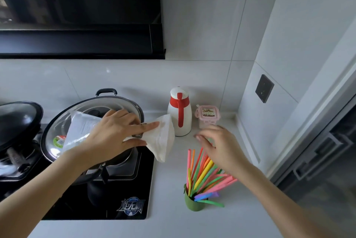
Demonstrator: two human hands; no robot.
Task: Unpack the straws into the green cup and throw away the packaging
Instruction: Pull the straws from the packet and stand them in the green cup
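Observation:
A small green cup (pixel 193 204) stands on the white counter near the front, and a fan of several coloured straws (pixel 204 174) sticks out of it, leaning right. My left hand (pixel 117 133) pinches the empty clear plastic packaging (pixel 163 141) between thumb and fingers above the lidded wok. The bag's open end hangs toward the counter. My right hand (pixel 217 147) hovers just above the straw tips with relaxed, spread fingers and holds nothing.
A wok with a glass lid (pixel 92 114) sits on the black gas hob (pixel 107 205), with a second dark lid (pixel 17 120) to the left. A white and red jug (pixel 179 112) and a pink lidded box (pixel 207 115) stand by the back wall.

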